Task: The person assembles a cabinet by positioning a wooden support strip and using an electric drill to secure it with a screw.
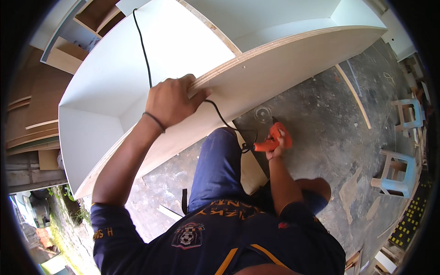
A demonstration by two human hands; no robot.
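On the upper plywood edge of the white cabinet [137,64], left hand [172,101] clamped: fingers curled over the edge, thumb out along the bare ply rim toward the right; grip closed on the panel, a dark band at the wrist; black cord [144,46] runs from the picture's top across the cabinet's white inside, passes under this hand, drops over the outer face and loops to the tool. Right hand [277,145] low, just beside the cabinet's lower outer face, wrapped tight round the handle of an orange power drill [274,137]; fingers fully closed on it; nose of the drill points up toward the panel, tip too small to tell whether it touches.

Cabinet lies on its side, open face up; long front edge runs from lower left to the upper right corner, a divider inside near mid-length. Concrete floor [321,128] right of the drill is open out to two pale blue plastic stools [398,174] near the right edge; a thin wood strip [353,96] lies on the floor between; offcuts near the knee.

Drill: orange body, black cord at its rear, mostly covered by the hand.
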